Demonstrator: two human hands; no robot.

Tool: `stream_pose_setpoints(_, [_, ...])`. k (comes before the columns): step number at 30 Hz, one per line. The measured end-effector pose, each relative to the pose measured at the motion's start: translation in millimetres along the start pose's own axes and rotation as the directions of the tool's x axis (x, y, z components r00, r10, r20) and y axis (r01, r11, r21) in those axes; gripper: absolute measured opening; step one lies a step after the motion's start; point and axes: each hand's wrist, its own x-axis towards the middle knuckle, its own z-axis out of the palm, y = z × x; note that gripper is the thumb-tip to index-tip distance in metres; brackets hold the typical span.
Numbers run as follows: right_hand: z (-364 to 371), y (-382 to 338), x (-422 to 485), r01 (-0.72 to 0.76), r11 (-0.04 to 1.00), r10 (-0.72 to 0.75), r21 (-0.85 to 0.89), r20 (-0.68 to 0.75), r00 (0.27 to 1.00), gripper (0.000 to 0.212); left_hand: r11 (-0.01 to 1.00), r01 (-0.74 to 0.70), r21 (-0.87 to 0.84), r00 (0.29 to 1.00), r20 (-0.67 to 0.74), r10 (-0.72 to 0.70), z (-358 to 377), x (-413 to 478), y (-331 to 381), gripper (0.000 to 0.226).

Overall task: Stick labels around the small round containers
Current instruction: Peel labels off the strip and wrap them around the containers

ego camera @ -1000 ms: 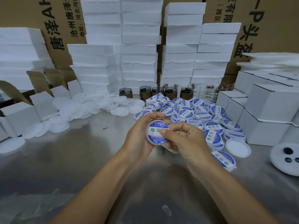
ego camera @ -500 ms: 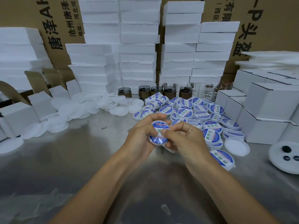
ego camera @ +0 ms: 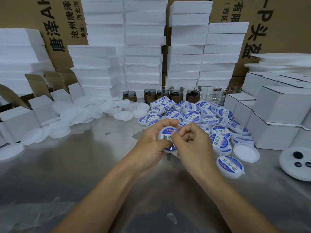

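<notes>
Holding flux-paste container (ego camera: 165,137) on edge, lid toward camera.
Gripped round the rim by left hand (ego camera: 149,145); pinched at right edge by right hand (ego camera: 193,145), nearer the side wall.

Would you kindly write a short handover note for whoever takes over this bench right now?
Left hand grips the held container, top label facing the camera.
Right hand pinches at its rim; any side label is hidden.
The pile of top-labelled containers lies behind on the table.
Done: cannot tell for the held one. Left: finish wrapping it, then set it down.
</notes>
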Motion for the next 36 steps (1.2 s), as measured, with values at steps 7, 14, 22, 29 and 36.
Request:
stream_pose_setpoints(7, [-1.0, -0.1, -4.7, 0.173, 0.949, -0.178, -0.264, 0.006, 0.984, 0.019, 1.000, 0.004, 0.017, 1.000, -0.003, -0.004, 2.5, 0.8, -2.5, 0.033])
stream_pose_setpoints(14, [-5.8, 3.0, -2.2, 0.176, 0.877, -0.165, -0.448, 0.062, 0.984, 0.023, 0.997, 0.048, 0.061, 0.999, -0.003, -0.048, 2.7, 1.4, -8.7, 0.034])
stream_pose_setpoints(22, [-9.8, 6.0, 1.1, 0.084, 0.892, -0.081, -0.444, 0.025, 0.996, 0.034, 0.995, 0.075, -0.068, 0.997, -0.028, -0.078, -0.5, 1.7, -12.8, 0.028])
stream_pose_setpoints(29, [-7.4, 3.1, 2.5, 0.049, 0.982, -0.039, -0.180, 0.057, 0.998, 0.035, 0.972, 0.019, -0.234, 0.997, -0.072, -0.037, -5.0, 3.9, -4.6, 0.026])
stream_pose_setpoints(36, [-8.7, -8.8, 2.9, -0.165, 0.966, 0.087, 0.199, 0.350, 0.933, 0.016, 0.972, -0.039, -0.234, 0.998, -0.060, 0.025, -7.4, 4.4, 2.7, 0.026])
